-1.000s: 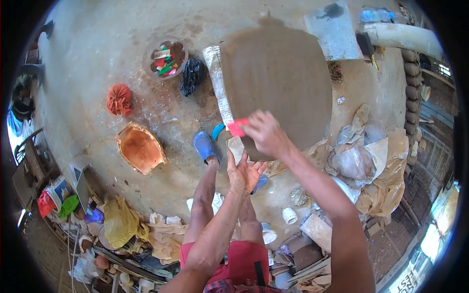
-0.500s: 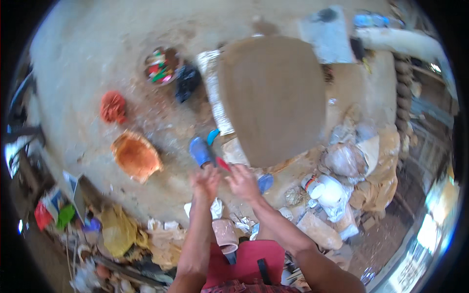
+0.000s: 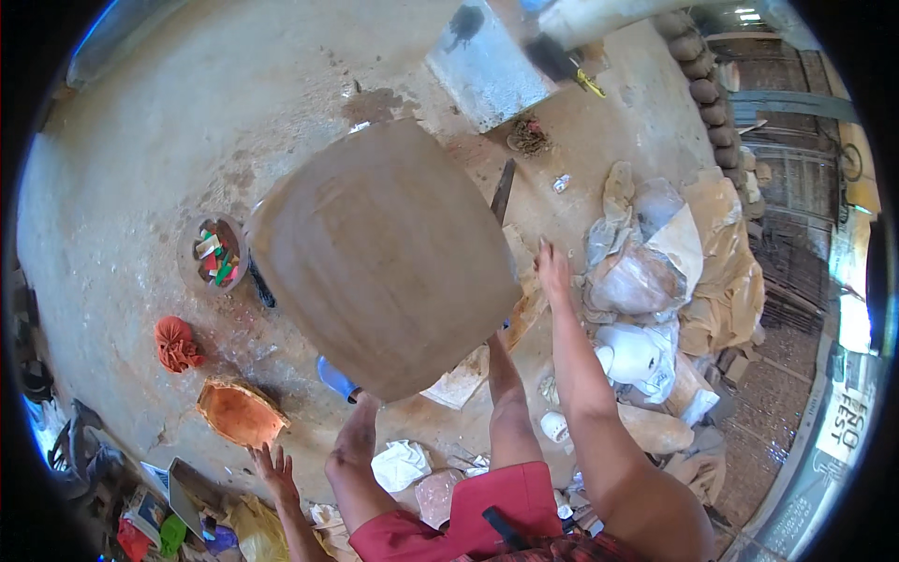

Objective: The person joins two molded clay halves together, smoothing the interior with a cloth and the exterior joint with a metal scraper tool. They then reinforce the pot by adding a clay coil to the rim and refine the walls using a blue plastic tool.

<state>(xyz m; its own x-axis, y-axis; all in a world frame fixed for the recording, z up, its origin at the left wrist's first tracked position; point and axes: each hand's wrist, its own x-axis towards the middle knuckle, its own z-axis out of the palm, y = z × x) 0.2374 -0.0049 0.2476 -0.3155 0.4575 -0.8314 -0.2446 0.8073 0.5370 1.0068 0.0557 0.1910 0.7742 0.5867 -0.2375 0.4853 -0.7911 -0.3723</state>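
A big brown clay-like form (image 3: 384, 262) with a smooth face and rounded sides stands in front of my legs. To its right, my right hand (image 3: 552, 269) is stretched forward with the fingers out, holding nothing that I can see. Beyond that hand lies a dark, narrow blade-like piece (image 3: 503, 194), partly behind the form. Low at the left, my left hand (image 3: 272, 470) has its fingers spread and is empty. It is nearest to a rough-edged bowl-like piece (image 3: 243, 413) with an orange inside, just above its fingertips.
An orange cloth bundle (image 3: 176, 345) and a basin of colourful pieces (image 3: 214, 253) sit on the floor at left. Plastic-wrapped lumps (image 3: 637, 281) and a white bag (image 3: 641, 356) lie at right. White cloth (image 3: 401, 465) lies between my feet. A pale board (image 3: 490, 67) stands at the far side.
My hands were close together in front of the form. They have parted, the left toward the orange-lined piece, the right along the form's right side. The whole view has also shifted and turned.
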